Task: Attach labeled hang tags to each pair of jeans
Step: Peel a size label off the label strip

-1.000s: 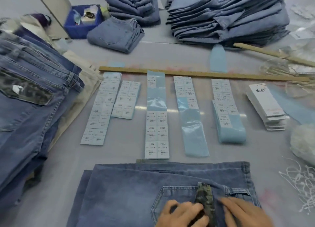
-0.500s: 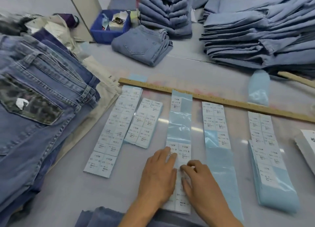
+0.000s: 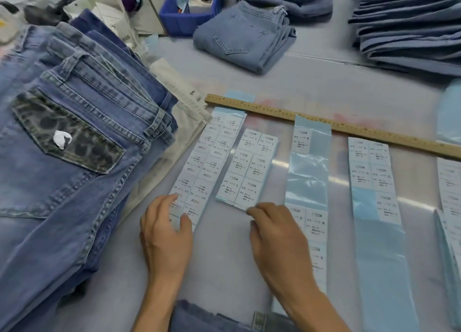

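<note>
Now left hand [image 3: 166, 234] flat on XS label sheet [image 3: 207, 162]; right hand [image 3: 277, 237] pinches S label sheet [image 3: 248, 168] corner.

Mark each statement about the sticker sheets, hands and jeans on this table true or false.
1. The right hand touches the S sticker sheet at its near corner. True.
2. The left hand holds a hang tag. False: its fingers rest on the XS sticker sheet.
3. The wooden ruler lies beyond the sheets. True.
4. The blue bin sits on the leopard-pocket jeans. False: it stands on the table, farther back.
</note>
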